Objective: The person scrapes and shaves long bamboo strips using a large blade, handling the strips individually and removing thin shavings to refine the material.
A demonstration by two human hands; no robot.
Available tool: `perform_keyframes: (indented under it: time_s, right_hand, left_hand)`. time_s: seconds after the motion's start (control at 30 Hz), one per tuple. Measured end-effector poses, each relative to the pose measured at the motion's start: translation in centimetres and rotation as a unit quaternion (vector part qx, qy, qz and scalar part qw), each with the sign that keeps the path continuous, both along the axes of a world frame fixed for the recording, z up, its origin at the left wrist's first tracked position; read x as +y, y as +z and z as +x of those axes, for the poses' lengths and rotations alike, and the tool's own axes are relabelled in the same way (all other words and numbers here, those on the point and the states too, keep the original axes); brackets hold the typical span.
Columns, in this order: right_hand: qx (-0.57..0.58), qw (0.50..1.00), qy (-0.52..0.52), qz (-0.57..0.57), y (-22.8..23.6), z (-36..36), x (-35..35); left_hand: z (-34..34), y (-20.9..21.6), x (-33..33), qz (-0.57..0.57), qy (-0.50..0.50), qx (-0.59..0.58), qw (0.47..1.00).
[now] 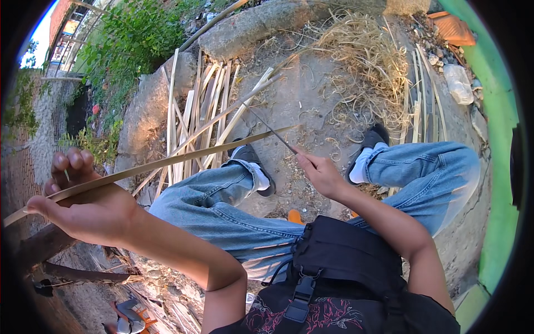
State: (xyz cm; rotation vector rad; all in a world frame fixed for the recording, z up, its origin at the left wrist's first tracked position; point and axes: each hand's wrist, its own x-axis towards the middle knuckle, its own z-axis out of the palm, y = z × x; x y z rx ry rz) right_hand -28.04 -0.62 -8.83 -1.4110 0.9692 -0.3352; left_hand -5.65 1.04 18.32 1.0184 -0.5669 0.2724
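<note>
A long, flat bamboo strip (183, 158) runs from the left edge across my lap, its thin tip over the ground between my feet. My left hand (103, 206) is palm up at the left, with the strip lying across the palm between the thumb and the curled fingers. In front of my lap, my right hand (321, 173) is closed around a knife, its handle mostly hidden in the grip. The slim dark knife blade (271, 129) points away and to the left, crossing close to the strip's far end. Whether blade and strip touch, I cannot tell.
Split bamboo strips (194, 106) lie in a pile beyond my left foot, with more strips (417, 111) at the right. Curled shavings (370, 55) heap up ahead. A green wall (497, 183) borders the right; a stone ledge (250, 30) lies at the far side.
</note>
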Motion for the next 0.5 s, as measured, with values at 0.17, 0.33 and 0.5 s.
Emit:
perform_keyframes:
  time_s: [0.17, 0.33, 0.5]
  right_hand:
    - [-0.018, 0.999, 0.016, 0.038, 3.0, 0.5, 0.3]
    - [-0.138, 0.987, 0.076, 0.038, 7.9, 0.9, 1.1]
    - [-0.028, 0.994, -0.005, 0.106, 1.0, 0.2, 0.9]
  left_hand:
    - [3.2, -0.1, 2.8, 0.07, -0.185, -0.014, 0.98]
    - [2.6, -0.3, 2.4, 0.042, -0.134, -0.057, 0.988]
    - [2.7, -1.0, 1.0, -0.001, -0.061, -0.033, 0.998]
